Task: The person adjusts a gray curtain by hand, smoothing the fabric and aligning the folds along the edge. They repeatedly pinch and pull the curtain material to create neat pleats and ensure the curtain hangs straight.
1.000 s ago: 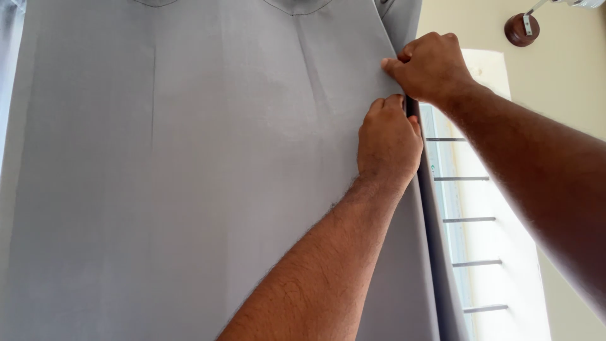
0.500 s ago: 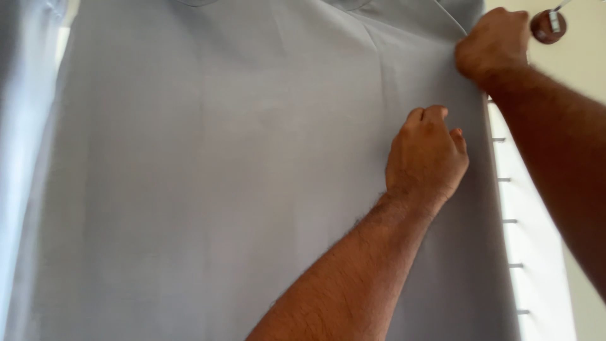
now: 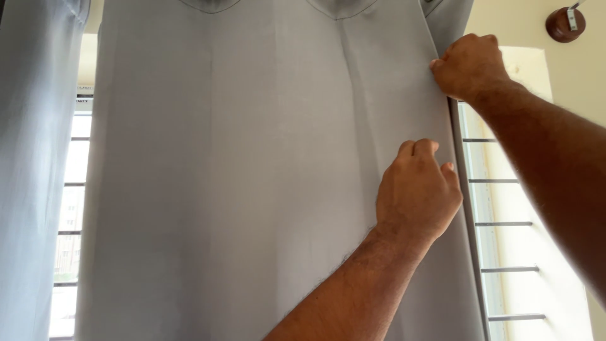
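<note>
Grey curtain panel (image 3: 252,189), hanging flat over the barred window (image 3: 499,224), smooth but for faint vertical creases. Your right hand (image 3: 470,66) is clenched on its right edge, high up; your left hand (image 3: 420,192), fingers curled, grips the same edge lower down. Step in hand, apparently: drawing that edge straight. A next move would call for even tension between both grips.

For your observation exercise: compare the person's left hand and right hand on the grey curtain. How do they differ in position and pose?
The right hand sits higher, at the grey curtain's right edge; the left hand is lower, further in on the cloth. The right hand is a closed fist pinching the edge; the left hand's fingers curl against the cloth, and a grip cannot be told. Both touch the same curtain panel.
</note>
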